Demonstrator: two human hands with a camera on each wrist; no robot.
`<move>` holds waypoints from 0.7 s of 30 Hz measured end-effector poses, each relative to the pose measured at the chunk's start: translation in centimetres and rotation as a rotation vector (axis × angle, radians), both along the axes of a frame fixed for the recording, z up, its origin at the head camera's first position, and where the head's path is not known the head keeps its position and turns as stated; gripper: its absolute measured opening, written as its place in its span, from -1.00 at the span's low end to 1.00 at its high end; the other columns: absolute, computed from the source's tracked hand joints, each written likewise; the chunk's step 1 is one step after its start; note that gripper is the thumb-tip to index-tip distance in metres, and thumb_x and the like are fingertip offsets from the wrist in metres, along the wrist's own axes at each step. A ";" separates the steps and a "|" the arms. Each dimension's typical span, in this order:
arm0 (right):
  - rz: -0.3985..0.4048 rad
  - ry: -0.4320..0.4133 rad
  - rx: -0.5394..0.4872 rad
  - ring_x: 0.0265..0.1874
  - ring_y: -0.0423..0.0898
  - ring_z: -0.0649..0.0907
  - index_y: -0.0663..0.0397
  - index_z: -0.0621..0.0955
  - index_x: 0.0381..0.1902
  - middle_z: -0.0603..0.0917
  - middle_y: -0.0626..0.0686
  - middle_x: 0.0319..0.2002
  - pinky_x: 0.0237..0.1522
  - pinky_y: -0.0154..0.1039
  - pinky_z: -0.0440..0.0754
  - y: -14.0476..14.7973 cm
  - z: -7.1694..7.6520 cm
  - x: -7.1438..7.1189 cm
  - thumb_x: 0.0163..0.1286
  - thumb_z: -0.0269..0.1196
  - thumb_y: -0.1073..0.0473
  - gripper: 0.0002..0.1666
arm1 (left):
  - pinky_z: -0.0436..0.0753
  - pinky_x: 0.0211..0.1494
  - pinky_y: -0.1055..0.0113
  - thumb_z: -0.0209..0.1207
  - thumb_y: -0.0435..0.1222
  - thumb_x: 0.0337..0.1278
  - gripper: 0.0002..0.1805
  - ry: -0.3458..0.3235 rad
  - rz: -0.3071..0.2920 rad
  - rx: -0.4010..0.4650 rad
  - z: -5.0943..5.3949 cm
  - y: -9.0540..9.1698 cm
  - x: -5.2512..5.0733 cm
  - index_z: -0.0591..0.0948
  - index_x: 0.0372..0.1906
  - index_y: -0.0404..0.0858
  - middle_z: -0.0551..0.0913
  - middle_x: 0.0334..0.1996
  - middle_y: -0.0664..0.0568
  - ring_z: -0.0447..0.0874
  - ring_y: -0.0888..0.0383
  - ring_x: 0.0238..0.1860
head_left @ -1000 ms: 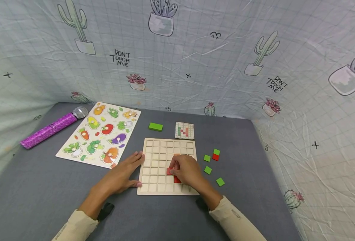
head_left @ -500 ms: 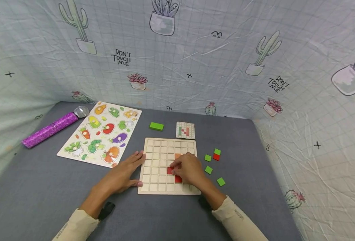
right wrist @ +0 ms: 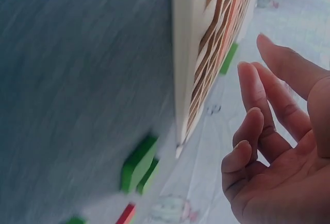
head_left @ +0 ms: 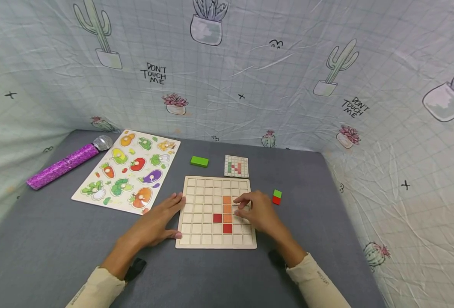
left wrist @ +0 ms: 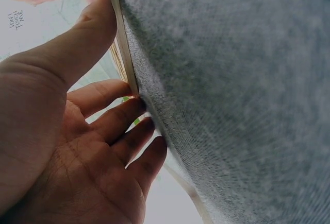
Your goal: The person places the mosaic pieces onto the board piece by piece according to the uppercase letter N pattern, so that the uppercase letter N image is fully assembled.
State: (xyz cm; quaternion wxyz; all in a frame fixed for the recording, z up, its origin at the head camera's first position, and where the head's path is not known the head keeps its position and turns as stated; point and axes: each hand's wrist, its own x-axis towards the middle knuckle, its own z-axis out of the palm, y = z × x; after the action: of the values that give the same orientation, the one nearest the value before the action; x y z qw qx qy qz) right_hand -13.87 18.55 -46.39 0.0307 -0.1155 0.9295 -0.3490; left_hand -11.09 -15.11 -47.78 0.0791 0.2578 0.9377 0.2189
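A wooden grid board point(head_left: 196, 214) lies flat in the head view. A column of orange tiles point(head_left: 227, 209) sits in its cells, with one red tile point(head_left: 217, 218) to the left and another red tile point(head_left: 227, 228) below. My left hand point(head_left: 155, 222) rests against the board's left edge, thumb and fingers spread apart. Over the board's right part hovers my right hand point(head_left: 261, 211), thumb and index finger apart with nothing between them. The right wrist view shows the same right hand point(right wrist: 278, 126) beside the board's edge, with green tiles point(right wrist: 139, 163) on the table.
A small pattern card point(head_left: 236, 167) and a green block point(head_left: 199, 161) lie behind the board. To the right, a green tile point(head_left: 277, 193) touches a red tile point(head_left: 276, 200). A vegetable puzzle board point(head_left: 130, 171) and a purple microphone point(head_left: 65, 167) lie at left.
My right hand has let go of the red tile at the left of the orange column and moved right. It now covers some green tiles in the head view. The left hand stays put.
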 end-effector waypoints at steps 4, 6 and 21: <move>-0.034 0.012 0.015 -0.33 -0.05 0.57 -0.04 0.85 -0.08 0.73 -0.16 -0.39 -0.32 -0.26 0.50 1.7 0.0 -0.1 0.20 0.62 0.21 -0.69 | 0.34 0.60 -0.26 0.57 -0.07 0.05 0.12 -0.001 0.002 -0.001 0.1 0.1 0.1 0.26 0.64 -0.36 0.22 0.67 -0.25 0.14 -0.30 0.69; -0.039 0.023 0.019 -0.34 -0.05 0.58 -0.01 0.85 -0.06 0.74 -0.13 -0.36 -0.31 -0.25 0.51 2.6 0.0 -0.1 0.21 0.62 0.21 -0.68 | 0.34 0.59 -0.26 0.57 -0.07 0.05 0.12 0.002 0.002 -0.001 0.1 0.1 0.1 0.27 0.64 -0.36 0.22 0.67 -0.25 0.14 -0.30 0.68; -0.090 0.095 0.061 -0.40 -0.12 0.63 0.08 0.83 -0.05 0.81 0.06 -0.27 -0.34 -0.31 0.56 9.5 -0.3 -0.7 0.16 0.63 0.26 -0.64 | 0.35 0.59 -0.26 0.56 -0.07 0.06 0.11 0.007 0.001 -0.001 0.1 0.1 0.1 0.27 0.64 -0.36 0.23 0.67 -0.25 0.15 -0.31 0.68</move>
State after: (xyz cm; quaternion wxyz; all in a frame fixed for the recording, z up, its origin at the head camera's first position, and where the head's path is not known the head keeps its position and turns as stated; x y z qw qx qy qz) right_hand -14.55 28.00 -46.71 -0.0256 -0.0888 0.9444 -0.3156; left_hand -11.00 -15.04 -47.63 0.0758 0.2583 0.9382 0.2177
